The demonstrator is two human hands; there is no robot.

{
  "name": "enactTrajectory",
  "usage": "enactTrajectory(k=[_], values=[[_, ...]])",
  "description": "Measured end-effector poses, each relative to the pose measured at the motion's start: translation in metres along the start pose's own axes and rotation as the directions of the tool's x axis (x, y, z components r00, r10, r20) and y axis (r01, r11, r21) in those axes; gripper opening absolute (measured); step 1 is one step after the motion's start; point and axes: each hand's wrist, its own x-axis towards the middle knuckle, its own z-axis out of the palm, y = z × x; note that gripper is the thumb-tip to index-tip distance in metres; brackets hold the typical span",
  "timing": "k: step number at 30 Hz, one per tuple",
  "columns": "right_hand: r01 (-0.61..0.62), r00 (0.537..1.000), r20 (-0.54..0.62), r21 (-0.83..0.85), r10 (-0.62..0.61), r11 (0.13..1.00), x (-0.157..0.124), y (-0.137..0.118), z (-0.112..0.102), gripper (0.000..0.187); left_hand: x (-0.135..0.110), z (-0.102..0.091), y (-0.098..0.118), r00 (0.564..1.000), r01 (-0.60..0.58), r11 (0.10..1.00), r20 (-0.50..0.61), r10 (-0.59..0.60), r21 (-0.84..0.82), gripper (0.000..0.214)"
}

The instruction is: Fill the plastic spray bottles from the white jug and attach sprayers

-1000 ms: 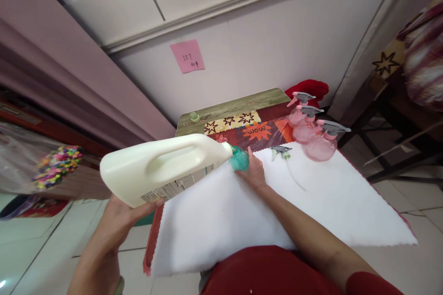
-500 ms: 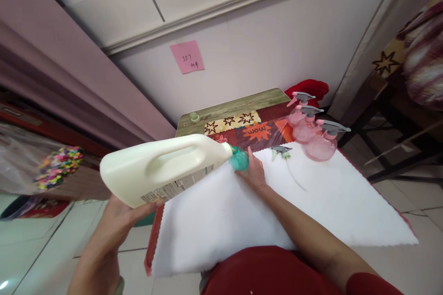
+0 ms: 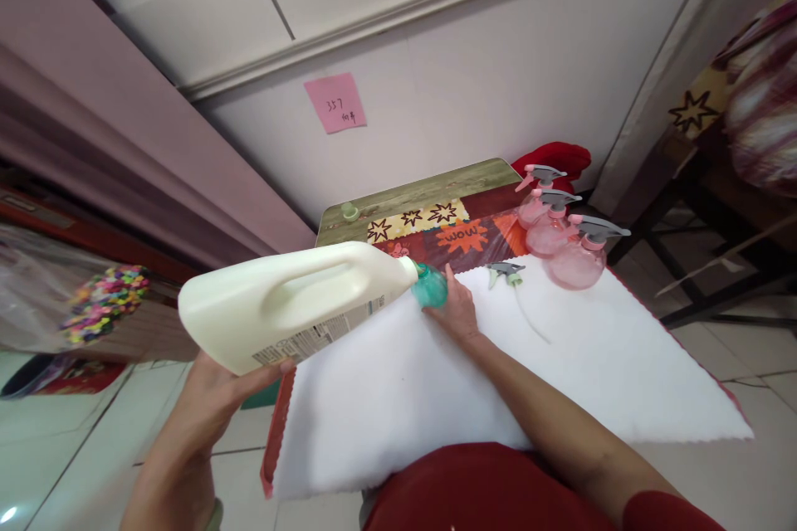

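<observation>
My left hand (image 3: 215,394) grips the base of a large white jug (image 3: 286,303), tipped on its side with the spout pointing right. The spout meets the mouth of a small teal bottle (image 3: 431,288), which my right hand (image 3: 457,309) is closed around on the white cloth (image 3: 498,365). A loose grey-green spray head with its tube (image 3: 507,274) lies on the cloth just right of that hand.
Three pink spray bottles (image 3: 564,236) with grey triggers stand at the table's back right. A green cap (image 3: 349,211) lies on the wooden tabletop near the wall. A pink note (image 3: 336,102) is stuck on the wall. A red item (image 3: 557,158) sits behind the bottles.
</observation>
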Motion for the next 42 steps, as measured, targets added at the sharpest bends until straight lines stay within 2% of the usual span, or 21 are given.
enactTrajectory(k=[18,27,37,42], values=[[-0.018,1.000,0.015,0.007,0.017,1.000,0.0009,-0.0022,-0.0023,0.118,0.0000,-0.0015,-0.0027,1.000,0.024,1.000,-0.010,-0.024,0.001,0.091],[-0.014,1.000,0.016,-0.008,0.014,1.000,0.0008,-0.0027,-0.0028,0.116,0.0003,-0.0009,-0.0008,1.000,-0.009,1.000,-0.004,0.009,0.011,0.087],[-0.001,1.000,0.013,0.005,0.001,1.000,0.0006,0.0000,-0.0010,0.117,0.0000,0.0014,0.0035,1.000,0.013,1.000,0.000,-0.013,0.009,0.080],[0.001,1.000,0.009,-0.003,-0.001,1.000,0.0005,-0.0004,-0.0010,0.118,-0.0005,0.0010,0.0034,1.000,0.015,1.000,-0.001,-0.015,0.027,0.085]])
